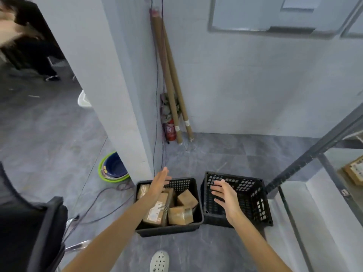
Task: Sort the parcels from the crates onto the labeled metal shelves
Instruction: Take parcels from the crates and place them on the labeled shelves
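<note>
Leftmost, a black chair (45, 228) at the lower edge, then stacked basins (114, 169), green outside and blue inside, on the grey floor beside a white pillar (110, 75). Next, the left hand (159, 185), fingers straight and together, grasping nothing, raised over the far left corner of the left crate (169, 229). Inside that crate, several brown parcels (157, 211), the longest with a white label, tilted against one another. Further right, the right hand (224, 193), fingers spread and relaxed, likewise holding nothing, above the right crate (255, 201), black and latticed, just beside the first. Far right, a grey metal shelf (306, 160) with a lone parcel (353, 170) on it.
</note>
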